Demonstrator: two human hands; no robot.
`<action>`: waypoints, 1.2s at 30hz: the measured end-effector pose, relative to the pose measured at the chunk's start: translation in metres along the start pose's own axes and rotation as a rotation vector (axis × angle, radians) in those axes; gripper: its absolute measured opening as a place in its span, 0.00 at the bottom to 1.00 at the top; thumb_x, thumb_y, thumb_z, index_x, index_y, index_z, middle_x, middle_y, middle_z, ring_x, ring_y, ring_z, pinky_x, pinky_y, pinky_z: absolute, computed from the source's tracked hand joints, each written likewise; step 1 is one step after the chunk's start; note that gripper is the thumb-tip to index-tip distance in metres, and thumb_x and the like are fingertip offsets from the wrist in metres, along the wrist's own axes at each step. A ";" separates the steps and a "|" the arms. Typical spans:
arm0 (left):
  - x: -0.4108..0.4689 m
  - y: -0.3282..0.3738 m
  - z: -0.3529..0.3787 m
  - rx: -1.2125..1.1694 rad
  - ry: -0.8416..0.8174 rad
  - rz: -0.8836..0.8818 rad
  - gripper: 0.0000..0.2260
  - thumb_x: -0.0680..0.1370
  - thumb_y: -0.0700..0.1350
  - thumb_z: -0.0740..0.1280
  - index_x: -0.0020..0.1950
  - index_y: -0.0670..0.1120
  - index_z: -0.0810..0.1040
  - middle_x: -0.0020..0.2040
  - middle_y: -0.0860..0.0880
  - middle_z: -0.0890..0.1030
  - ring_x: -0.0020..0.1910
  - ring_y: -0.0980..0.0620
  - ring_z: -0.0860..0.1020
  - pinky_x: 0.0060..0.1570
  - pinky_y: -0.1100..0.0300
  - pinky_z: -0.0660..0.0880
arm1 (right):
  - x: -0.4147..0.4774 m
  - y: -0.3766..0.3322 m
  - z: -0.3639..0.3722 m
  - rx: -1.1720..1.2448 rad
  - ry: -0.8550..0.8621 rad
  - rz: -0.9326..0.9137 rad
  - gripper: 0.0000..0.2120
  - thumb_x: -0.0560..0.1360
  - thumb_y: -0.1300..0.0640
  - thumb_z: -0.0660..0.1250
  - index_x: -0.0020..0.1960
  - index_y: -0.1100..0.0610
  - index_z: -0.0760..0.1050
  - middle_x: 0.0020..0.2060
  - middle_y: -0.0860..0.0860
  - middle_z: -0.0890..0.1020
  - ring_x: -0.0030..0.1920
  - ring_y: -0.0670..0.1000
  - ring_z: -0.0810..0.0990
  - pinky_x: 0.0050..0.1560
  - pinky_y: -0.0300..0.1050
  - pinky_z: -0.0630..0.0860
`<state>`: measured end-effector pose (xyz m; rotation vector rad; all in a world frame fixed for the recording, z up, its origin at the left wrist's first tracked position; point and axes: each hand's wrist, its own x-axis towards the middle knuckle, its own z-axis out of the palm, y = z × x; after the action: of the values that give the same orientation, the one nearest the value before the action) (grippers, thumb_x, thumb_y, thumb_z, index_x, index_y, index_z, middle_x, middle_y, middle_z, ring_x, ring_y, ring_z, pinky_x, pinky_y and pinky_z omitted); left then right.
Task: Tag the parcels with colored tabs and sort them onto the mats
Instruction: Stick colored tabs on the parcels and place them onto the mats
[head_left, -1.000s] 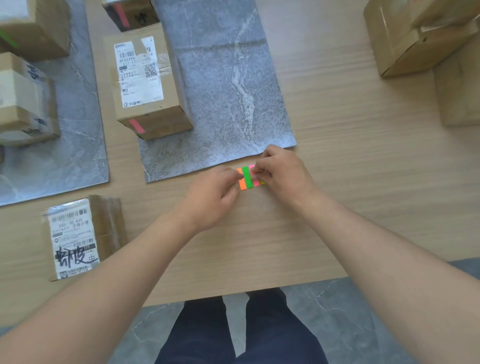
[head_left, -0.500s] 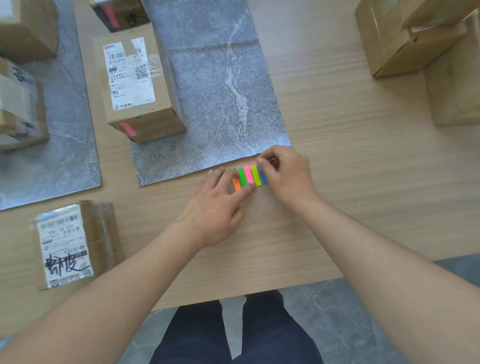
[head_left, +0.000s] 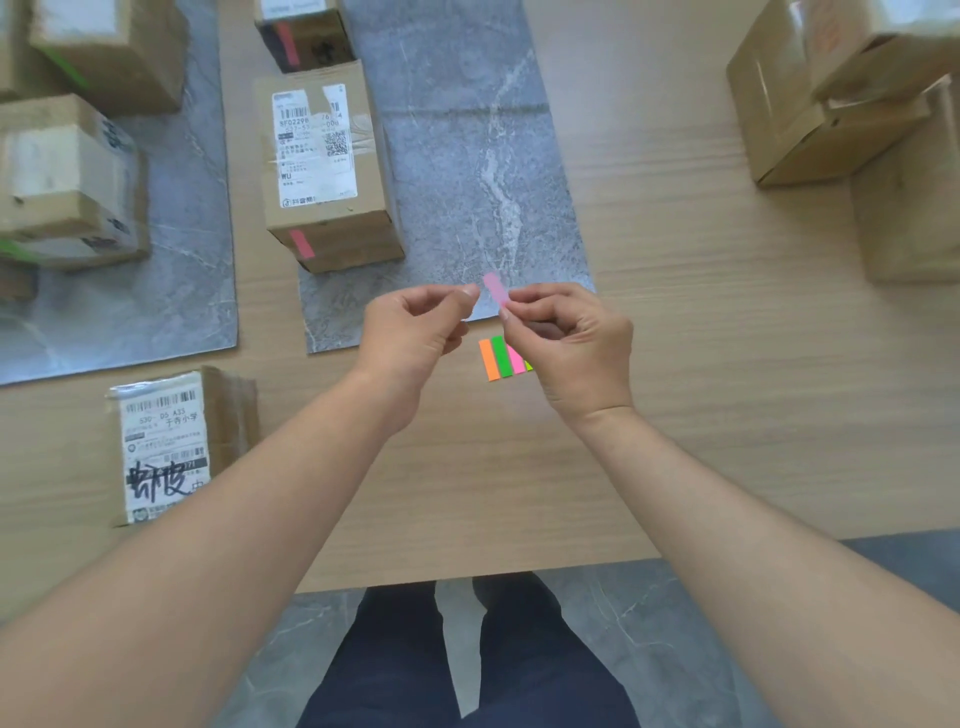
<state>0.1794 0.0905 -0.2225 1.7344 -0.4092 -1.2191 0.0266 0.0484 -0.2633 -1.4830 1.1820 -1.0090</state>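
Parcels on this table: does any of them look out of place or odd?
One: the labelled parcel nearest the person lies on bare table, off both grey mats, with no coloured tab showing, while the box on the middle mat bears a pink tab. Probably it is just not tagged yet.

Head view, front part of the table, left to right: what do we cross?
parcel with the handwritten label → left hand → pink tab → right hand, pinching the tab's lower end. Left out: the tab pad, partly under the right hand.
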 end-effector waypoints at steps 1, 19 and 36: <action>-0.004 0.002 -0.001 -0.024 -0.005 -0.011 0.05 0.76 0.45 0.76 0.42 0.46 0.85 0.38 0.52 0.82 0.39 0.52 0.79 0.57 0.49 0.80 | -0.002 -0.003 0.002 0.000 -0.013 -0.022 0.03 0.72 0.68 0.78 0.45 0.65 0.86 0.45 0.52 0.84 0.45 0.41 0.86 0.49 0.39 0.83; -0.074 -0.013 -0.120 0.052 0.172 0.214 0.04 0.78 0.44 0.74 0.48 0.44 0.84 0.42 0.54 0.82 0.43 0.55 0.80 0.46 0.58 0.82 | -0.069 -0.065 0.073 -0.041 -0.271 -0.027 0.22 0.78 0.60 0.70 0.72 0.52 0.77 0.58 0.50 0.84 0.47 0.45 0.87 0.54 0.46 0.83; -0.104 -0.085 -0.319 0.359 0.276 0.483 0.07 0.76 0.48 0.74 0.39 0.57 0.82 0.41 0.57 0.76 0.32 0.59 0.70 0.39 0.67 0.68 | -0.178 -0.076 0.209 -0.467 -0.372 -0.453 0.16 0.75 0.64 0.69 0.62 0.60 0.83 0.63 0.54 0.82 0.63 0.50 0.80 0.66 0.39 0.74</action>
<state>0.3879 0.3660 -0.2177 1.9200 -0.8605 -0.5742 0.2082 0.2662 -0.2384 -2.2694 0.8581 -0.7141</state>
